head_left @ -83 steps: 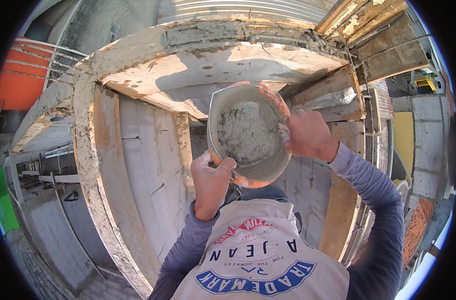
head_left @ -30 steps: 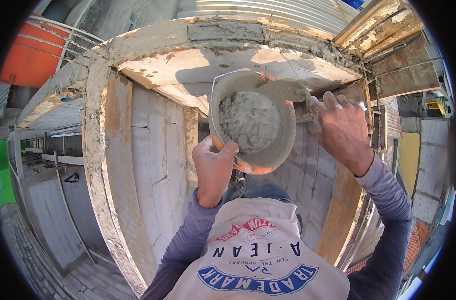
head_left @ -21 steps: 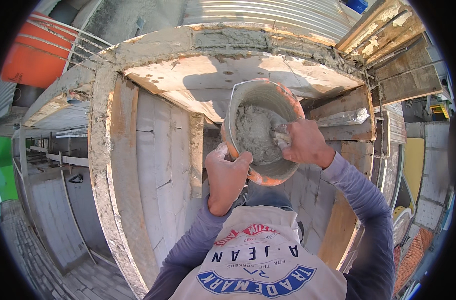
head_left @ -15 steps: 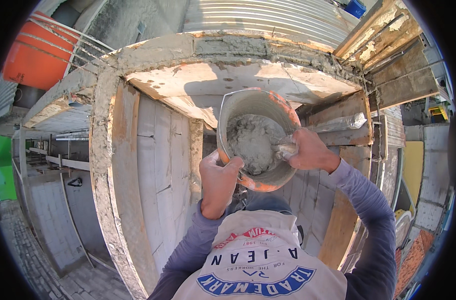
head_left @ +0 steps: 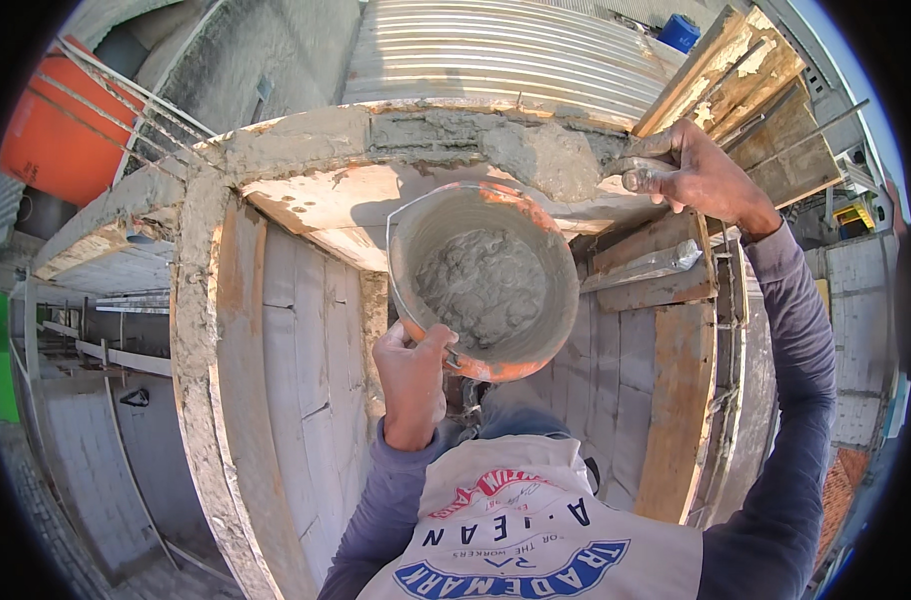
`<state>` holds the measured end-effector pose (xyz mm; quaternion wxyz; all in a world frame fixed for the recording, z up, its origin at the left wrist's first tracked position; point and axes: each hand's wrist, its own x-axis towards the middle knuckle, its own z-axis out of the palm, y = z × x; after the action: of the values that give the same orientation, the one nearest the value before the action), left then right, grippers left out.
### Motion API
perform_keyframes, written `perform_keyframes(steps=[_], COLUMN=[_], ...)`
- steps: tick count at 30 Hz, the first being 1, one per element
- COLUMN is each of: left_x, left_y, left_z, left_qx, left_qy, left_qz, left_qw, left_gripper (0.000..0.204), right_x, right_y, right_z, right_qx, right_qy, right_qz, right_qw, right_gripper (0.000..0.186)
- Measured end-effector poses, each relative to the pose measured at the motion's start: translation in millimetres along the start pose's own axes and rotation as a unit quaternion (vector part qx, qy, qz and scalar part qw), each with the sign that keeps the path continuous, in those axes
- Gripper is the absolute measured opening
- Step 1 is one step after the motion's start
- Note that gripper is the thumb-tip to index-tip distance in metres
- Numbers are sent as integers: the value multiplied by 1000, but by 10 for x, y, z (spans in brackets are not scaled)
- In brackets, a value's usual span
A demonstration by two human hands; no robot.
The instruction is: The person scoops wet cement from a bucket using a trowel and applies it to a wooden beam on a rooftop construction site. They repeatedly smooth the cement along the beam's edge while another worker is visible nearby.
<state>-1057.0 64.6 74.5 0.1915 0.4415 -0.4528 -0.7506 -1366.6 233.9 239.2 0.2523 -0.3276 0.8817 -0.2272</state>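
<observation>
My left hand (head_left: 411,375) grips the lower-left rim of an orange bucket (head_left: 511,365), which is coated inside with grey residue and holds wet grey mortar (head_left: 481,285). My right hand (head_left: 691,180) is raised beyond the bucket to the upper right, closed on the handle of a trowel (head_left: 546,155). The trowel's blade is covered with grey mortar and lies over the far concrete beam (head_left: 326,140), whose top has rough wet patches along it. I cannot tell whether the blade touches the beam. Just below the beam is a pale, stained board (head_left: 326,190) with shadows across it.
Plank-edged walls (head_left: 241,350) and block walls (head_left: 311,380) surround me, with legs below the bucket. Corrugated sheeting (head_left: 506,60) lies beyond the beam. Wooden boards (head_left: 736,70) jut at upper right. An orange tank (head_left: 66,130) and rebar are at upper left, a blue container (head_left: 679,33) at the back.
My right hand has come out of the bucket with the trowel and moved up and right to the beam. My left hand still holds the bucket, which sits slightly farther left.
</observation>
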Motion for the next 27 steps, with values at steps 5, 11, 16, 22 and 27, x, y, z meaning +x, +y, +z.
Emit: perform_keyframes(steps=[5,11,16,22,27], left_x=[24,20,27,-38,3], left_y=[-7,-31,-63,42,-62], left_z=[-62,-151,-174,-12,-75], left_qx=[32,27,53,104,149], left_qy=[11,29,23,11,-14], left_qz=[2,-14,19,38,32], left_qw=[999,999,998,994,988], left_gripper=[11,9,8,6,5], right_x=[279,97,-273,-171,106], right_y=[367,181,-50,-20,195], right_z=[117,287,485,1523,1920], right_qx=[-313,-396,-365,-418,-277], right_qy=[309,295,150,-47,-184], right_qz=[-165,-193,-214,-201,-197], right_qw=[883,848,893,885,922], right_gripper=[27,21,16,19,31])
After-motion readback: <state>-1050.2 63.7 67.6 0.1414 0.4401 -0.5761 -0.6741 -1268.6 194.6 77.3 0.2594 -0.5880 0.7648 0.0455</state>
